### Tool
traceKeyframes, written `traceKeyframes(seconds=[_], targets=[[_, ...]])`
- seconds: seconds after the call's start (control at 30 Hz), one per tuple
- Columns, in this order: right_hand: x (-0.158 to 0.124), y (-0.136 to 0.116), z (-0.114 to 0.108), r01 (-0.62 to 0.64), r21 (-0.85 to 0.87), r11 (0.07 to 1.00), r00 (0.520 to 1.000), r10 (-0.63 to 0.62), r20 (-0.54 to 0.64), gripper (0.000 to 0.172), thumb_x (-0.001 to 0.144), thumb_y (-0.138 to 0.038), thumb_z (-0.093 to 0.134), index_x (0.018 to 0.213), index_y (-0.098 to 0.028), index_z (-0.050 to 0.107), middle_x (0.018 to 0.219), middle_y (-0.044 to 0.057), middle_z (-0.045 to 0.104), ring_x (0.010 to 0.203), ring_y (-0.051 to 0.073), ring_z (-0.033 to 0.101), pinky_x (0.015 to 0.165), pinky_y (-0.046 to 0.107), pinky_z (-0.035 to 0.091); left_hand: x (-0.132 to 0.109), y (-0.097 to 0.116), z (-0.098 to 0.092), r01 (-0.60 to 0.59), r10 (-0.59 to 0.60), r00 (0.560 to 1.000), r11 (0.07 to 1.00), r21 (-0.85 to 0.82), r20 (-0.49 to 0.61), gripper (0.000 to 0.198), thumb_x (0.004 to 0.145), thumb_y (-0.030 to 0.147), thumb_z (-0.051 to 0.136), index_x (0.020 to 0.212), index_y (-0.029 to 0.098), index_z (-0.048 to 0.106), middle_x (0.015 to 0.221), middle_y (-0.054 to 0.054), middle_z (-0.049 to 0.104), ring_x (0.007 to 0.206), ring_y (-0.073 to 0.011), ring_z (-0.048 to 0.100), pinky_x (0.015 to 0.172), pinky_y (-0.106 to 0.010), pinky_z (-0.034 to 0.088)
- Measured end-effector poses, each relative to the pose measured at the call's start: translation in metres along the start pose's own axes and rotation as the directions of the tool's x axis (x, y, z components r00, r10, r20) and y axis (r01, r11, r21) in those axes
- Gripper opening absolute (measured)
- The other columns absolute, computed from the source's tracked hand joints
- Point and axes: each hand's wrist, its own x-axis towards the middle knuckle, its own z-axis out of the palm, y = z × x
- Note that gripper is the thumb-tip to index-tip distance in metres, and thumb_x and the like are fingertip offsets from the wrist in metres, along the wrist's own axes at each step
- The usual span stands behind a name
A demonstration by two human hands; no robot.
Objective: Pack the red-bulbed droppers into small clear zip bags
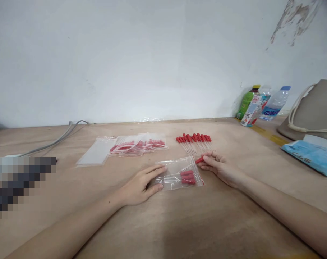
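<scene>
A clear zip bag (179,174) lies on the wooden table (163,223) in front of me, with a few red-capped droppers inside. My left hand (142,185) pinches the bag's left end between thumb and fingers. My right hand (220,167) is closed on a red-capped dropper (199,159) at the bag's open right end. Behind the bag lies a row of several loose red-capped droppers (194,141).
Filled clear bags (140,144) and an empty bag (96,153) lie at the back left. A grey cable (58,138) runs along the far left. Bottles (256,104), a beige bag (314,111) and a blue tissue pack (311,154) stand at the right.
</scene>
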Motion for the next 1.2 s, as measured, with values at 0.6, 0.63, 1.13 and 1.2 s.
traceKeyframes(seconds=[0.6,0.63,1.13,1.2], targets=[[0.025,-0.02,0.003,0.068,-0.601,0.796,0.997,-0.044,0.056,0.024,0.07,-0.035,0.059,0.087,-0.017,0.056,0.068,-0.001,0.063,0.037,0.006,0.044,0.037,0.019,0.033,0.001,-0.002,0.001,-0.038,0.038,0.999,0.999,0.008,-0.018,0.043,0.088,0.032,0.046,0.131,0.026,0.041,0.134,-0.006,0.043,0.122,-0.022,0.041,0.102,-0.041,0.034],[0.035,-0.026,-0.003,0.118,-0.676,0.728,0.987,-0.16,0.0,0.02,0.07,-0.031,0.06,0.083,-0.017,0.058,0.071,0.001,0.064,0.044,0.007,0.049,0.043,0.019,0.037,0.001,-0.002,0.001,-0.037,0.037,0.999,0.999,0.015,-0.011,0.042,0.089,0.032,0.046,0.13,0.027,0.042,0.134,-0.005,0.043,0.123,-0.0221,0.04,0.102,-0.041,0.034],[0.111,-0.041,0.012,-0.256,-0.938,0.234,0.903,-0.289,-0.319,0.019,0.063,-0.027,0.06,0.077,-0.013,0.066,0.082,0.017,0.066,0.074,0.025,0.062,0.056,0.027,0.041,0.0,0.0,0.0,-0.049,0.047,0.998,0.997,0.054,0.028,0.037,0.091,0.032,0.042,0.127,0.027,0.044,0.134,-0.005,0.042,0.123,-0.0211,0.038,0.103,-0.04,0.032],[0.113,-0.044,0.011,-0.24,-0.934,0.264,0.903,-0.291,-0.314,0.017,0.064,-0.026,0.059,0.074,-0.013,0.065,0.079,0.016,0.066,0.074,0.025,0.062,0.057,0.027,0.041,0.0,-0.001,0.0,-0.045,0.044,0.999,0.997,0.055,0.029,0.038,0.091,0.032,0.041,0.128,0.027,0.043,0.134,-0.005,0.042,0.124,-0.0211,0.038,0.103,-0.04,0.032]])
